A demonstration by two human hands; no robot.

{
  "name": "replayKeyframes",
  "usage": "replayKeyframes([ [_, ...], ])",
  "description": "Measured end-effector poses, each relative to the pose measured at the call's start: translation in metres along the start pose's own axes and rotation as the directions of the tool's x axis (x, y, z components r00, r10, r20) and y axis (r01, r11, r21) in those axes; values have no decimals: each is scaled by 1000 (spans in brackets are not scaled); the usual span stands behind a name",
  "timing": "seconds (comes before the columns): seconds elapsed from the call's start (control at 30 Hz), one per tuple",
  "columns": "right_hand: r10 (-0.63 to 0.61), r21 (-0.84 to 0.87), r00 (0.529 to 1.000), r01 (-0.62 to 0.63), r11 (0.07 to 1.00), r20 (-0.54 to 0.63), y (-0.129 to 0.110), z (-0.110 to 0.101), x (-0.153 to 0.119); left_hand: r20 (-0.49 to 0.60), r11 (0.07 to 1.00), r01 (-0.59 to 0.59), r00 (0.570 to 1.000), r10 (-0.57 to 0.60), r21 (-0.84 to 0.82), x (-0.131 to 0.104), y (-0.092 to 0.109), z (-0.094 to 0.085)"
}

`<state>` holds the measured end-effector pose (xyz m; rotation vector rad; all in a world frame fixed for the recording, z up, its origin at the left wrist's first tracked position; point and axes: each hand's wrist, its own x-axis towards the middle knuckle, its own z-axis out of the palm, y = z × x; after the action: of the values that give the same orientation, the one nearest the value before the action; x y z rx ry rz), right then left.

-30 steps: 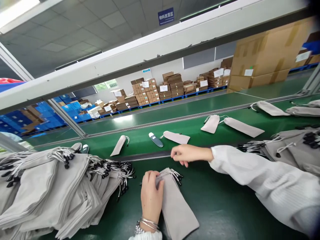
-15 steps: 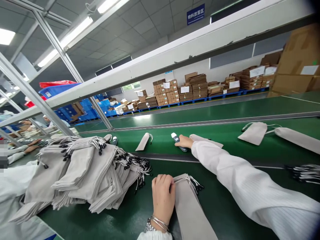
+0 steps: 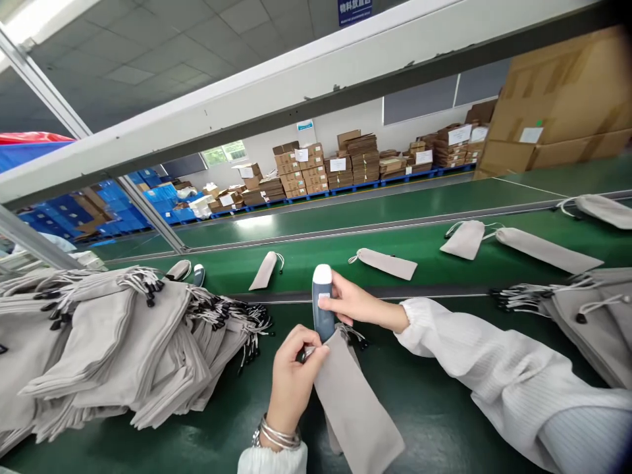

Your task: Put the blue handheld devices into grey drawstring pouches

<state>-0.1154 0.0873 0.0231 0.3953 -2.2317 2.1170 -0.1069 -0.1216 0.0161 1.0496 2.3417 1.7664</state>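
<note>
My right hand (image 3: 348, 299) grips a dark blue-grey handheld device (image 3: 323, 316) with a white rounded cap, held upright. Its lower end is at the mouth of a light grey drawstring pouch (image 3: 358, 408); how far inside it reaches I cannot tell. Pinched at the pouch's top edge is my left hand (image 3: 299, 362), thumb and fingers closed on the cloth. Part of another grey cloth piece shows beneath this pouch. To the left lies a big heap of flat grey pouches (image 3: 162, 355) with white cords and black cord ends.
On the green conveyor belt (image 3: 306, 263) lie several filled-looking pouches (image 3: 388, 262) and a second device (image 3: 198, 275). Another stack of pouches (image 3: 592, 322) sits at right. A white beam (image 3: 276, 99) crosses above the belt. Cardboard boxes (image 3: 557, 105) stand behind.
My right hand has brought the device from the belt back to the pouch mouth. My left hand has raised the pouch's top edge. The view has shifted right.
</note>
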Motion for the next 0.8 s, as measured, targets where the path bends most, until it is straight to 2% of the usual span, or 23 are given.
replayKeyframes([
  [0.17, 144, -245, 964, -87, 966, 225, -22, 0, -19, -143, 998, -63, 988, 59, -25, 3, 8, -1],
  [0.23, 169, -305, 949, -84, 949, 264, -32, 0, -26, -199, 998, -61, 978, 55, -22, 6, 12, 0],
  [0.33, 152, -377, 953, -45, 925, 261, -45, -1, -35, -233, 998, -57, 971, 46, -40, 8, 20, 2],
  [0.43, 105, -477, 952, 47, 878, 288, -61, -13, -44, -227, 988, 23, 972, -57, -150, 9, 26, -5],
  [0.53, 85, -419, 924, 86, 904, 373, -81, -34, -57, -250, 923, 136, 939, -236, -360, 10, 27, -20],
  [0.57, 89, -382, 928, 60, 922, 362, -87, -42, -61, -271, 895, 141, 923, -274, -423, 11, 26, -25],
  [0.63, 92, -295, 964, -15, 955, 251, -97, -54, -66, -310, 885, 112, 911, -273, -453, 14, 21, -28],
  [0.73, 4, -62, 1000, -5, 998, -16, -102, -65, -58, -271, 974, 110, 949, -162, -197, 20, 7, -16],
  [0.8, -102, 29, 967, 112, 993, -234, -101, -70, -42, -218, 994, 110, 970, -107, 2, 24, -5, -1],
])
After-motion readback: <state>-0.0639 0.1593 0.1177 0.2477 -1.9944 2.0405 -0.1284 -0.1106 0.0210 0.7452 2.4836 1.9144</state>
